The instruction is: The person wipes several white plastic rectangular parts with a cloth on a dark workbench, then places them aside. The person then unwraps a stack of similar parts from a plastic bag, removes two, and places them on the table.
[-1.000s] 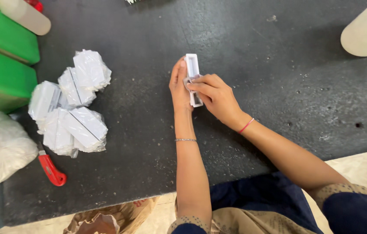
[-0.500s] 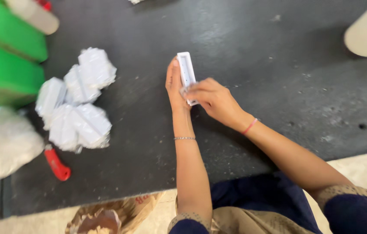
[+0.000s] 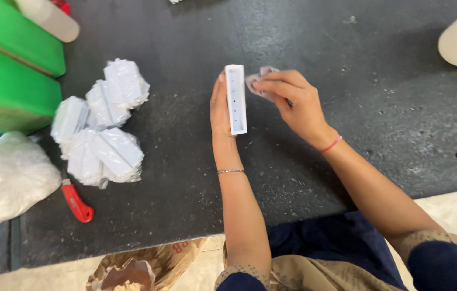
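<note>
- Head view: the left hand (image 3: 221, 110) braces a long white plastic open-topped rectangular casing (image 3: 235, 99) against its palm on the dark speckled surface (image 3: 347, 64); the casing's hollow shows only small holes.
- The right hand (image 3: 293, 102), just beside the casing, has its grip pinched shut on a small crumpled clear plastic wrapper (image 3: 258, 81).
- Well apart on the left lie a heap of white plastic-wrapped packets (image 3: 104, 124), a red-handled utility knife (image 3: 76, 202), a full translucent white bag (image 3: 7, 180) and green plastic crates (image 3: 7, 70).
- A crumpled brown paper bag (image 3: 142, 267) sits below the surface's edge.
</note>
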Action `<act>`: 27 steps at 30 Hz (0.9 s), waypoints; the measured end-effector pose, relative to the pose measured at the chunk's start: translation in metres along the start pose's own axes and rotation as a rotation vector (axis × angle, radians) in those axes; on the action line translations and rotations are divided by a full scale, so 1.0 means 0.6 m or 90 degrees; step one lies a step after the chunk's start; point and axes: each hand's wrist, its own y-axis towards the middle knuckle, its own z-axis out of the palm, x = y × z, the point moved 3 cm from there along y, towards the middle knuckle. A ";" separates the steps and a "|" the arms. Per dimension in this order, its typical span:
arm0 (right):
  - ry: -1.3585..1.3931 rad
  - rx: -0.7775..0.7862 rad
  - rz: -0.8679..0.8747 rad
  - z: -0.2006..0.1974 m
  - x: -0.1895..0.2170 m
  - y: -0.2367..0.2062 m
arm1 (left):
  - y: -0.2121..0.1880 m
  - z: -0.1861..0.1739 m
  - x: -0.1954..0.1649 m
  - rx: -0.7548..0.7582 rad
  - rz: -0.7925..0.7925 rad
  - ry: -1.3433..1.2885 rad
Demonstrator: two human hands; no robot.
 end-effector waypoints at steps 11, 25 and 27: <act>-0.048 0.008 -0.006 0.017 0.002 -0.020 | -0.025 0.039 0.013 0.103 0.007 -0.145; 0.152 0.285 0.054 0.024 0.026 -0.017 | -0.003 -0.038 -0.023 -0.080 0.089 -0.196; 0.127 0.228 0.064 0.016 0.024 -0.010 | -0.003 -0.036 -0.019 -0.072 0.086 -0.178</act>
